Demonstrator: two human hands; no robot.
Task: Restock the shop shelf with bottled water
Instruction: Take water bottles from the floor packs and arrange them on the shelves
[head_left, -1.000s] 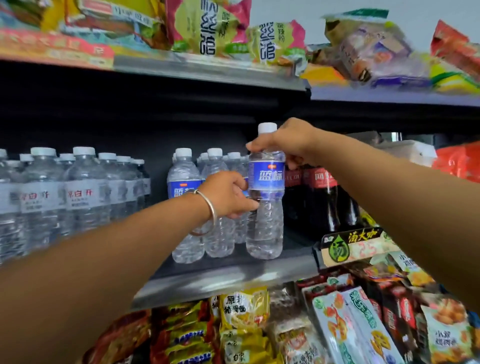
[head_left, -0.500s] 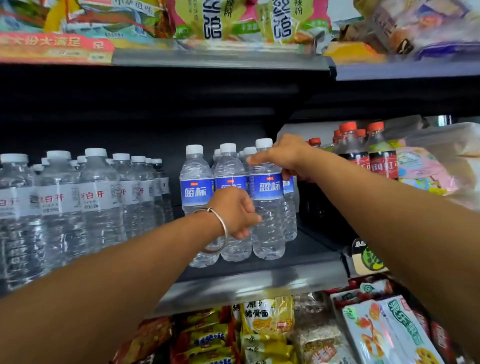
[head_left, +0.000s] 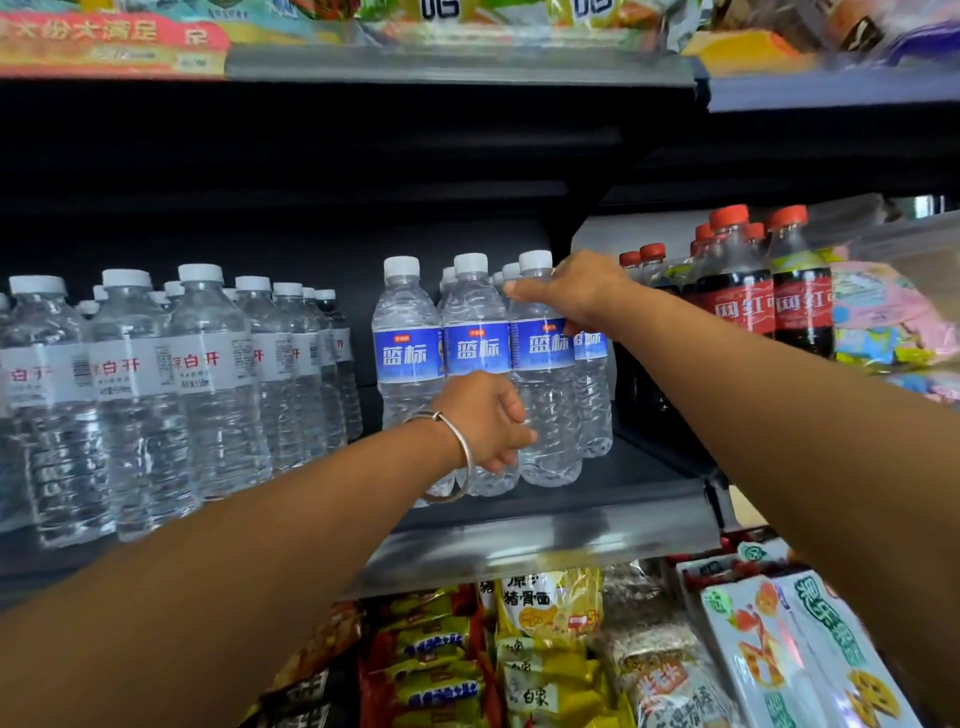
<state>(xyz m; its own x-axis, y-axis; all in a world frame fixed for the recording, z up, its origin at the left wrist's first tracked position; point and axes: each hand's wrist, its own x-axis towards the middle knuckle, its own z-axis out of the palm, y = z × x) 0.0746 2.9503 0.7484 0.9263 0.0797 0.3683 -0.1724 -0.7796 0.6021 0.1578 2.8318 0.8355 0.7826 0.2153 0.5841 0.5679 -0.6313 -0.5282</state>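
Blue-label water bottle (head_left: 543, 364), lifted a second ago, now stands in the front row at the shelf (head_left: 545, 540) edge, left hand (head_left: 485, 421) fingers curled low on it, right hand (head_left: 576, 293) fingers gripping its neck at one o'clock, so it looks placed, release pending.

Dark shelf (head_left: 545, 535) carries white-label water bottles (head_left: 208, 384), blue-label water bottles (head_left: 410, 364) (upright), cola bottles (head_left: 743, 291).

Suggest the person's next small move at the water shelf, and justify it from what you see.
Probably release the blue-label bottle. It already stands upright on the shelf in line with its neighbours, while the right hand grips its neck and the left hand holds its body.
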